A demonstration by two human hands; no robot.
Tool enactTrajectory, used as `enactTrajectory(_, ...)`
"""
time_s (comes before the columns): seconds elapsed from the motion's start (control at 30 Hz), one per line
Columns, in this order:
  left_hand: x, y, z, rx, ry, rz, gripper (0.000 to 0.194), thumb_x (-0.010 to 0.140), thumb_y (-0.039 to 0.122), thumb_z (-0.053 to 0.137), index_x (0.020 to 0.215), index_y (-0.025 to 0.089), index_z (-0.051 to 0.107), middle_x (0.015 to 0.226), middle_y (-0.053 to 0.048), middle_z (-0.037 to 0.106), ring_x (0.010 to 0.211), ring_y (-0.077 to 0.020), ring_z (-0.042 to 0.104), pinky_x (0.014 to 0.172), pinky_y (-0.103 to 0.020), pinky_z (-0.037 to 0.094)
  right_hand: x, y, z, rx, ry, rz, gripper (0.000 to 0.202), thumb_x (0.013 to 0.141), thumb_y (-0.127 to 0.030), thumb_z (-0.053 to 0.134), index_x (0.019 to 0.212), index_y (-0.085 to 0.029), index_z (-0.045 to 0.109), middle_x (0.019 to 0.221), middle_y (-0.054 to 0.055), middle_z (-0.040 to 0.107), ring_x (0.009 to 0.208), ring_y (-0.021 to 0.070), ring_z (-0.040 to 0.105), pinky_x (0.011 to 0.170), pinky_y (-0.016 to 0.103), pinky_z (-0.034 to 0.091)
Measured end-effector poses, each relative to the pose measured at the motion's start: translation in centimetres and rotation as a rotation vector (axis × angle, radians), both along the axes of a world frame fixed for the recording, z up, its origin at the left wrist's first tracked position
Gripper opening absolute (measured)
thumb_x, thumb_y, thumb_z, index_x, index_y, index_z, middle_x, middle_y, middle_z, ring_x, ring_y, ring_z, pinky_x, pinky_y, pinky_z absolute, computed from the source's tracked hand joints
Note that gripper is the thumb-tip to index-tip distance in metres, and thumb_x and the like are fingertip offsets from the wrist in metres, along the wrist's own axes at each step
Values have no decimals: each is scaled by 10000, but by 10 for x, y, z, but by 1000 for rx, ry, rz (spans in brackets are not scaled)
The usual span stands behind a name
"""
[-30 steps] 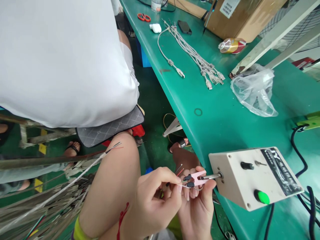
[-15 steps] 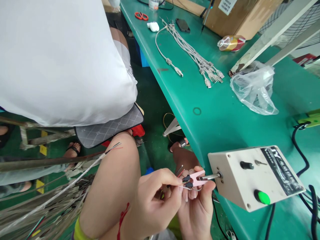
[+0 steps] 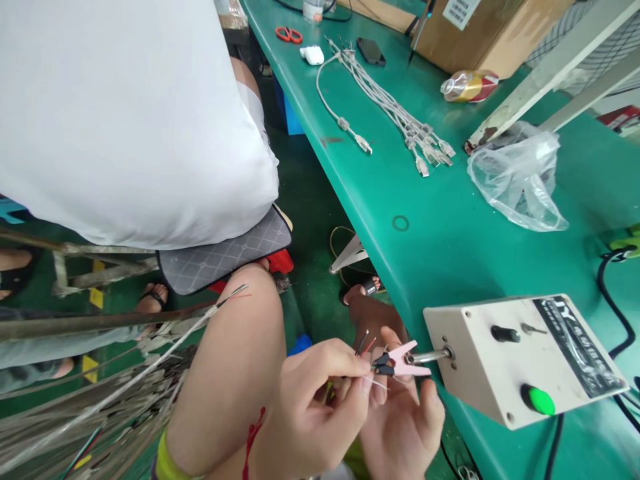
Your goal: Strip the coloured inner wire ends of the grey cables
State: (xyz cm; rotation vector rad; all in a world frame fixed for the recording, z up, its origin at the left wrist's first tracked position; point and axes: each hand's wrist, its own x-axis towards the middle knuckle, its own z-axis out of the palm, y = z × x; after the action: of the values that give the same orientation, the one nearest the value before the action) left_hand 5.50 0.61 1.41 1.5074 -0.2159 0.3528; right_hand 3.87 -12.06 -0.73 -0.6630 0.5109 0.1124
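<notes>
My left hand [image 3: 320, 400], with a red cord bracelet on its wrist, pinches thin stripped wires [image 3: 367, 345] between thumb and fingertips. Black and red strands stick up above the fingers, and a white one [image 3: 377, 383] points right. Just beyond the fingertips, a pink clip [image 3: 403, 360] with black jaw tips sits on the metal shaft [image 3: 430, 357] of a beige box machine [image 3: 520, 360]. Its jaws are closed at the wire ends; the exact grip is too small to make out. Palm up under the clip, my right hand [image 3: 400, 420] is open, thumb and fingers apart from the handles.
Grey USB cables [image 3: 395, 110] lie on the green table [image 3: 370, 193], near red scissors [image 3: 289, 35], a white case [image 3: 313, 55] and a plastic bag [image 3: 520, 177]. A person in white [image 3: 125, 120] sits at left. More cables [image 3: 100, 400] hang beside my knee.
My right thumb and fingers have let go of the clip's handles, which have spread as the jaws closed. My left hand keeps its pinch on the wires. The view has shifted slightly.
</notes>
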Motion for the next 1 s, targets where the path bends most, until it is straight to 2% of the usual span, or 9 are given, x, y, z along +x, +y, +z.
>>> enactTrajectory(0.17, -1, 0, 0, -27, -5, 16, 336, 1002, -66, 626, 1158, 228, 673, 865, -2, 782, 675, -106, 768, 578, -139, 534, -7, -1, -14, -30, -67, 19, 360, 973, -616, 806, 1115, -297, 893, 607, -20, 552, 587, 210, 493, 626, 362, 527)
enactTrajectory(0.3, -4, 1, -1, -44, -2, 17, 329, 1013, -58, 625, 1162, 232, 667, 878, -3, 777, 702, -111, 786, 601, -138, 550, -5, 1, -11, -62, -116, 77, 319, 997, -567, 803, 851, -284, 817, 595, -26, 542, 589, 191, 495, 672, 365, 559)
enactTrajectory(0.37, -7, 1, -3, -59, 3, 17, 322, 1031, -45, 620, 1173, 240, 661, 873, 1, 764, 691, -109, 765, 595, -144, 537, -4, 3, -7, -64, -143, 90, 330, 1013, -526, 802, 798, -277, 784, 591, -27, 540, 584, 178, 489, 659, 337, 549)
enactTrajectory(0.47, -12, 3, -9, -77, 30, 49, 287, 1070, 3, 627, 1196, 259, 659, 888, 5, 714, 623, -97, 657, 553, -168, 489, -5, 3, -3, -85, -186, 106, 329, 1030, -482, 810, 781, -270, 779, 612, -22, 559, 588, 163, 484, 631, 301, 527)
enactTrajectory(0.57, -17, 5, -13, -68, 26, 82, 232, 1096, 58, 637, 1201, 263, 664, 897, -1, 662, 608, -104, 566, 536, -193, 460, -15, 4, 1, -236, -241, 148, 295, 1036, -493, 826, 855, -261, 846, 594, -25, 565, 566, 140, 486, 599, 263, 495)
enactTrajectory(0.67, -18, 7, -10, -55, -42, 69, 159, 1129, 107, 623, 1197, 242, 673, 865, -13, 669, 653, -125, 595, 569, -202, 490, -31, 9, 11, -490, -186, 147, 185, 1012, -446, 903, 1068, -271, 916, 639, -15, 650, 552, 121, 523, 557, 225, 446)
enactTrajectory(0.77, -18, 6, -6, -88, -86, 92, 73, 1170, 217, 632, 1191, 211, 701, 837, -18, 681, 697, -135, 627, 617, -213, 528, -40, 19, 27, -629, -137, 19, 201, 975, -382, 969, 1152, -299, 924, 684, -14, 682, 584, 134, 580, 570, 237, 479)
enactTrajectory(0.87, -20, 4, -5, -102, -122, 125, 104, 1179, 277, 651, 1174, 198, 719, 842, -19, 700, 702, -133, 636, 640, -224, 552, -35, 22, 40, -617, -91, 34, 193, 972, -412, 973, 1117, -290, 937, 623, -13, 674, 523, 122, 547, 511, 226, 448)
enactTrajectory(1.0, -19, 6, -7, -41, -163, 87, 95, 1176, 241, 643, 1158, 195, 724, 827, -12, 694, 655, -130, 627, 601, -226, 549, -17, 19, 44, -451, -116, 169, 139, 961, -429, 977, 969, -292, 954, 612, 22, 741, 427, 66, 399, 399, 168, 291)
